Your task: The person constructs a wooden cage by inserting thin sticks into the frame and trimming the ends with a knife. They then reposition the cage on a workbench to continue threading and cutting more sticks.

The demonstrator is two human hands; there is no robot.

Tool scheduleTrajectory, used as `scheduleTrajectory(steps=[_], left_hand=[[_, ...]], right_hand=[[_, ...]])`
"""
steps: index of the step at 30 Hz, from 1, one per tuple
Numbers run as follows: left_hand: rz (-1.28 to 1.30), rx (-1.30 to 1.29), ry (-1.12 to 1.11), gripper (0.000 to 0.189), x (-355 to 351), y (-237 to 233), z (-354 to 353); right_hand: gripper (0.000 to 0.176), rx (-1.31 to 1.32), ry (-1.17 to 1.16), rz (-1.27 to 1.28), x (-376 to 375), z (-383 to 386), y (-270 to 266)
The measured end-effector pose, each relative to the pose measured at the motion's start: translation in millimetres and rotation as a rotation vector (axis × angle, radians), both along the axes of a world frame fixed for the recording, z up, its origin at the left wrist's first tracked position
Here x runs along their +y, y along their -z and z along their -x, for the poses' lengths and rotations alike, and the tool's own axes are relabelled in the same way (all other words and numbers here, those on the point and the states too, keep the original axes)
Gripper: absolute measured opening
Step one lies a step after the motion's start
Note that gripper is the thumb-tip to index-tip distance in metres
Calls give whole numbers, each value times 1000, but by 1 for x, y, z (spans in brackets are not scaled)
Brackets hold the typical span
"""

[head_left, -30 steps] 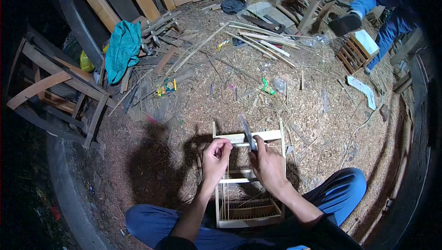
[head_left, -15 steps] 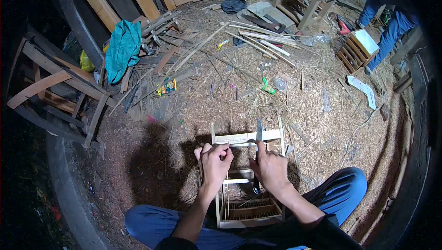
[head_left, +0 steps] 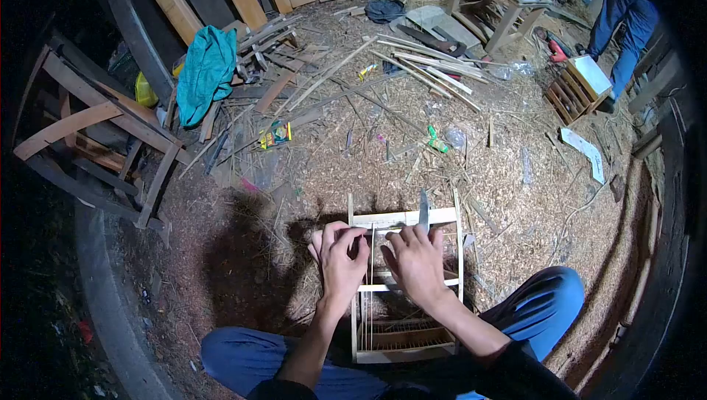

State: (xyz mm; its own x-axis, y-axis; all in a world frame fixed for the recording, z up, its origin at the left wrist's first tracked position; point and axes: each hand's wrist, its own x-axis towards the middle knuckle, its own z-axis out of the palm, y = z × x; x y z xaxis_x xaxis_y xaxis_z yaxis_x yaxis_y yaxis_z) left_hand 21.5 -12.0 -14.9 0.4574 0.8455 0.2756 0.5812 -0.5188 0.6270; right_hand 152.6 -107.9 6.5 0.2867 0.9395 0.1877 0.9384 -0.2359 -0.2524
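While the person sat on the floor with blue trousers on, a small wooden cage (head_left: 403, 356) stood between the knees, near the bottom middle of the scene. It was made of pale bars and thin sticks. Both hands were up at its far end.

The left hand (head_left: 340, 256) was curled tight. Its fingers pinched a thin stick (head_left: 359, 231) that lay just under the top bar of the cage, on the left side.

The right hand (head_left: 412, 262) was closed around a knife (head_left: 423, 211). The handle was hidden in the fist. The blade stuck up past the top bar and pointed away from the person. The two hands were close together but did not touch.

Sawdust and wood scraps covered the ground all around. Far off in the middle lay a pile of bamboo strips (head_left: 423, 65). To the far left a teal cloth (head_left: 206, 69) hung over some planks, and a broken wooden chair (head_left: 88, 124) lay beside it. To the far right sat a little wooden crate (head_left: 578, 85), and another person's legs (head_left: 626, 13) stood just behind it.
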Motion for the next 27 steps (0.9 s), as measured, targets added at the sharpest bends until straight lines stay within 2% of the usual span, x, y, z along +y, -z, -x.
scheduleTrajectory(steps=[1, 2, 3, 5, 6, 9, 11, 14, 18, 22, 24, 27], left_hand=[[17, -57, -16, 20, 1, 3, 3], [37, -44, -10, 30, 1, 4, 6], [36, -47, -11, 30, 3, 9, 7], [194, -249, 63, 41, 4, 19, 8], [250, -245, 73, 47, 2, 16, 10], [259, -249, 60, 45, 1, 16, 11], [264, -249, 76, 43, 4, 12, 12], [333, -267, 81, 44, 3, 18, 13], [279, -267, 75, 43, 5, 27, 14], [294, -265, 66, 40, 6, 27, 14], [395, -293, 61, 37, 5, 23, 12], [341, -249, 57, 33, 4, 23, 12]], right_hand=[[24, -20, -19, 42, 3, 3, 5], [25, -1, -19, 50, 6, 7, 9], [25, -3, -21, 49, 10, 10, 12], [26, 26, 12, 46, 15, 15, 17], [27, 38, 33, -49, 19, 16, 20], [29, 152, 110, 50, 26, 20, 21], [29, 147, 111, -14, 27, 22, 23], [28, 277, 121, -63, 26, 24, 24], [25, 364, 151, -107, 25, 22, 24], [27, 343, 121, -108, 25, 20, 26], [27, 389, 135, -72, 25, 19, 26], [27, 432, 138, -89, 23, 16, 30]])
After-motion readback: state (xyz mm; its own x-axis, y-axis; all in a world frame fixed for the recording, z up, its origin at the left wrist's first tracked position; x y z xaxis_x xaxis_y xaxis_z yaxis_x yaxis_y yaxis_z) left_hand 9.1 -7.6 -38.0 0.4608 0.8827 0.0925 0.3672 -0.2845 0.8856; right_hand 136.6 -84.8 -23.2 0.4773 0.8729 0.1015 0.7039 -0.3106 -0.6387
